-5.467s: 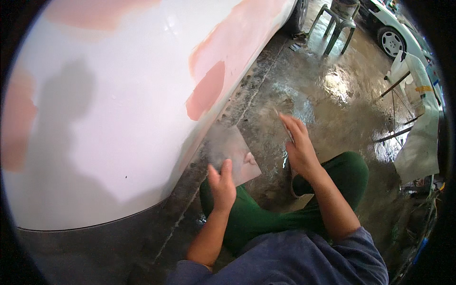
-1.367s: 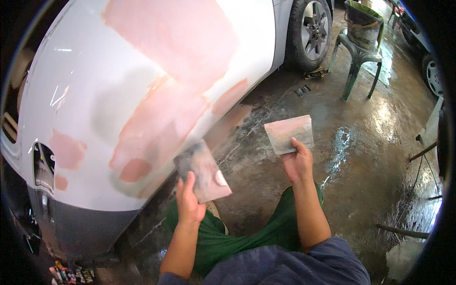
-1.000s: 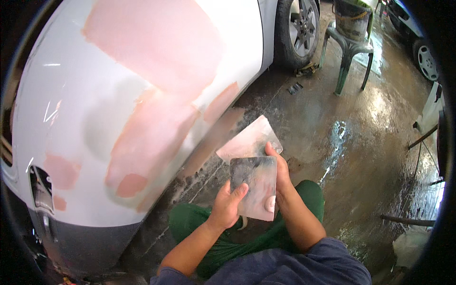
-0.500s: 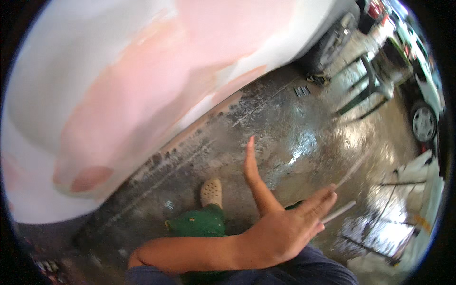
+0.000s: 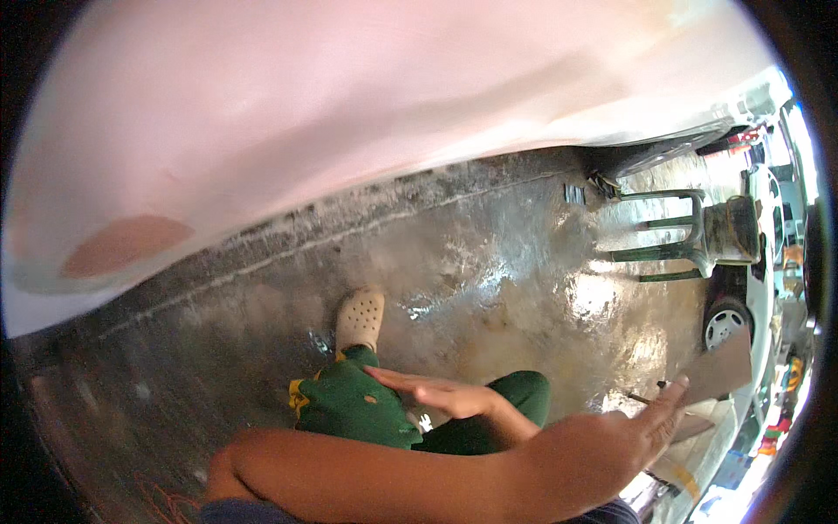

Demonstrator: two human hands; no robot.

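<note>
Floor [image 5: 489, 262]: wet, glossy concrete, dark grey-brown, with bright reflections toward the right. A pale seam line is seen running along it just below the car body. A cream perforated clog [image 5: 360, 316] is planted on it near centre. A green plastic chair [image 5: 690, 237] stands on it at right. Beyond the chair, a car wheel [image 5: 724, 325] rests on the floor.

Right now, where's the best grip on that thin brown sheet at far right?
Probably its lower-left edge, pinched across both faces, coming from the left: the sheet is thin, flat and tilted, and that edge meets the left hand's fingertips.
</note>
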